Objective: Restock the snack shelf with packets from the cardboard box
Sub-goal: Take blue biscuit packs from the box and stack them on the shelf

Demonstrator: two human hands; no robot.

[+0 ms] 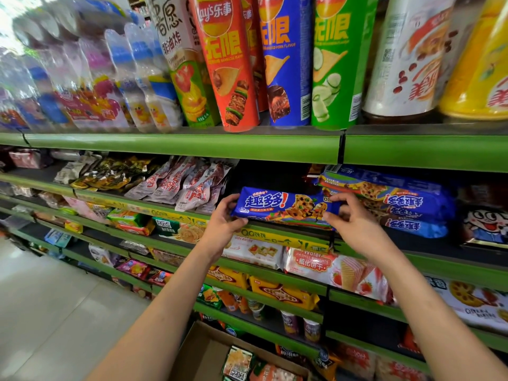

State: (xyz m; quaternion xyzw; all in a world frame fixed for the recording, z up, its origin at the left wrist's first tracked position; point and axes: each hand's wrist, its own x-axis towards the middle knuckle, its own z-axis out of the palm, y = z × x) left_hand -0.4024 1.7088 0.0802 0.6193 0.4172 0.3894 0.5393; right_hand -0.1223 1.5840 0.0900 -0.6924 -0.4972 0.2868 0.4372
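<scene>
A long blue cookie packet lies level at the front edge of the second green shelf. My left hand grips its left end, thumb on top. My right hand pinches its right end. Just right of it, a stack of the same blue cookie packets lies on that shelf. The cardboard box stands open on the floor below, at the bottom of the view, with several packets inside.
Tall chip tubes and cans line the top shelf. Pale sausage packets lie left of the gap where the blue packet sits. Wafer packs and biscuit packs fill the lower shelves. Tiled floor stretches on the left.
</scene>
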